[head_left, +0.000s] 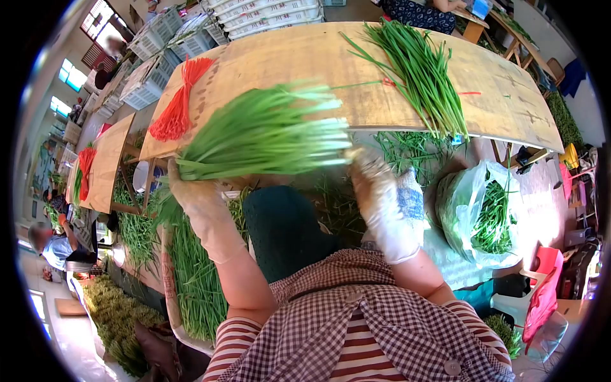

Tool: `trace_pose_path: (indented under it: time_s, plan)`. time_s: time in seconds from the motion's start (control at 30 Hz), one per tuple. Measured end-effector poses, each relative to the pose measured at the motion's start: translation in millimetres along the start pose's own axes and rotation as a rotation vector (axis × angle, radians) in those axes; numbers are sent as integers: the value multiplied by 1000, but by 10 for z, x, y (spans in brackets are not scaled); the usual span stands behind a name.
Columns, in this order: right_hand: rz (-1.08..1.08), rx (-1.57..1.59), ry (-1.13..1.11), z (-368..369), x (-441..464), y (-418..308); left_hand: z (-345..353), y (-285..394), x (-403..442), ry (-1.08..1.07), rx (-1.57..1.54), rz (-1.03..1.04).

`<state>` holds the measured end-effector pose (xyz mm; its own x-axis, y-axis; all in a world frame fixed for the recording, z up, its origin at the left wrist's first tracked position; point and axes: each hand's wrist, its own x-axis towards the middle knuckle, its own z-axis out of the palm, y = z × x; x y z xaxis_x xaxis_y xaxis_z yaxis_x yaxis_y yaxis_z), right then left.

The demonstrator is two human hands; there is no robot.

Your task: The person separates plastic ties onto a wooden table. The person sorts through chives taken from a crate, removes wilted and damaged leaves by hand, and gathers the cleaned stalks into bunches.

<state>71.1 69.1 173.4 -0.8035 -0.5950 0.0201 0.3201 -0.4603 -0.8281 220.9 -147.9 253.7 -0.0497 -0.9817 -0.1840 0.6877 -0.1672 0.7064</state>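
Note:
A large bunch of garlic chives [254, 137], blurred by motion, lies sideways above the table's near edge, white stem ends to the right. My left hand [186, 188], in a pale glove, is closed on its leafy end. Beside the white stem ends is my right hand [372, 184], in a stained glove; motion smears its fingers, and whether it touches the stems is unclear. Another pile of chives [417, 79] rests on the wooden table [286, 54], near a thin red strip [470, 93]. A bundle of red ties [184, 102] lies at the table's left.
At my left stands a basket [170, 280] full of chives. A clear plastic bag [452, 210] with green leaves is on the right, near a red and white chair [541, 280]. White crates [264, 16] are stacked beyond the table. A person [60, 245] sits far left.

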Motion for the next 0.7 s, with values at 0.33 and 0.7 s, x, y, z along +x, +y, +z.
trace_pose_path:
  time_s: [0.33,0.7]
  plan:
    - [59,-62,-135,-233,484,233,-69,151,464,-275,-313,-239]
    - [29,-376,-383,199,411,-136,327,184,353,-176,-369,-236]
